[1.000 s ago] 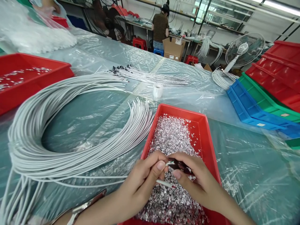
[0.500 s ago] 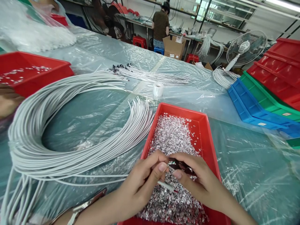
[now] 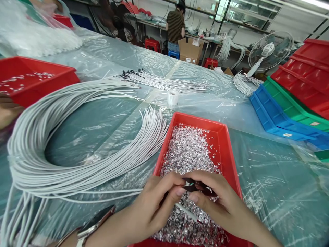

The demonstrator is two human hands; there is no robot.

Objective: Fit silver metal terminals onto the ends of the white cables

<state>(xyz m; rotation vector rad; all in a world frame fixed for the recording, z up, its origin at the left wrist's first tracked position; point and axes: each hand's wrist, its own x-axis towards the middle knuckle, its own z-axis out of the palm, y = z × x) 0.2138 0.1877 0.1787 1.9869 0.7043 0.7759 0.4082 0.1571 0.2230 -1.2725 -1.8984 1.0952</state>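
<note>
My left hand (image 3: 154, 206) is closed over the red tray, pinching a white cable (image 3: 187, 211). The cable's end pokes out below the fingers, showing a bit of red at its tip. My right hand (image 3: 221, 204) curls around a small dark tool (image 3: 190, 188), whose kind I cannot make out. The tool's near end meets the left fingertips, and the fingers partly hide it. Below both hands, the red tray (image 3: 232, 161) holds a heap of shiny silvery scraps (image 3: 191, 147). A big coil of white cables (image 3: 84, 178) lies to the left.
Behind the tray stands a clear tape roll (image 3: 172, 97), near a bundle of black-tipped cables (image 3: 164, 82). Another red tray (image 3: 61, 80) with small white pieces is at left, beside a person's hand (image 3: 9, 111). Stacked crates (image 3: 295, 103) rise at right. One person (image 3: 175, 27) works farther back.
The cable end below my left hand has shifted right and slightly down. Both hands have dropped a little, and the dark tool shows more clearly between the fingertips.
</note>
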